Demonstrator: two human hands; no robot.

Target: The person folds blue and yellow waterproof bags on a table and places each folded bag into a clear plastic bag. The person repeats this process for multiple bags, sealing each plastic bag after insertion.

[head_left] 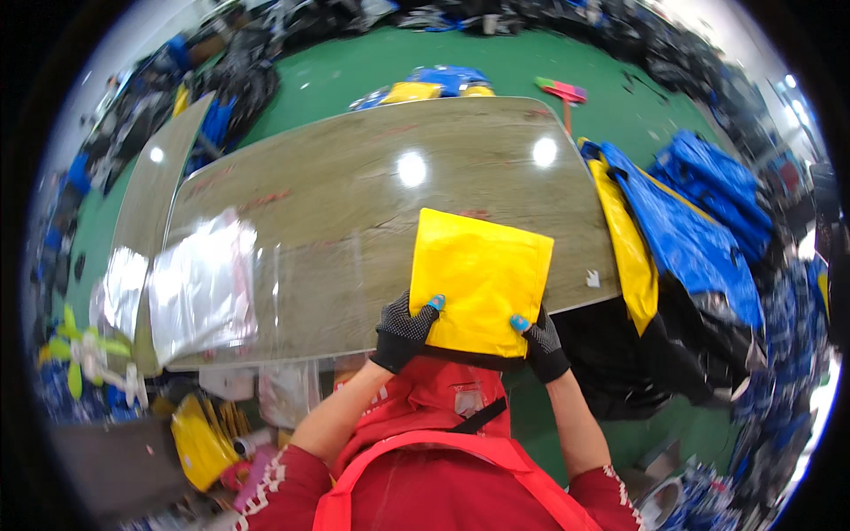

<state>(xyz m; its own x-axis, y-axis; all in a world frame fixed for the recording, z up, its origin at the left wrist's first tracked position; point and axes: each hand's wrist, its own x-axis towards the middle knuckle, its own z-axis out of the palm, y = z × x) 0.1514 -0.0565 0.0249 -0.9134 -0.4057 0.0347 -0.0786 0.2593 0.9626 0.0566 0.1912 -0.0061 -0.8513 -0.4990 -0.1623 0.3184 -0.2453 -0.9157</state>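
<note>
A flat, square yellow piece of sheet material (482, 279), folded or sewn along its edges, is held up over the near edge of the table (354, 186). My left hand (407, 327), in a black dotted glove with blue on the thumb tip, grips its lower left edge. At its lower right side, my right hand (542, 341) in a matching glove pinches it. Both thumbs lie on the front face; the other fingers are mostly hidden behind. A dark strip shows under its bottom edge.
Clear plastic bags (204, 288) lie on the table's left part. Blue and yellow sheeting (682, 230) is piled on the right, with black material (611, 354) below. A green fan (88, 350) stands at left. More yellow pieces (202, 442) sit lower left. A broom (562, 90) lies beyond.
</note>
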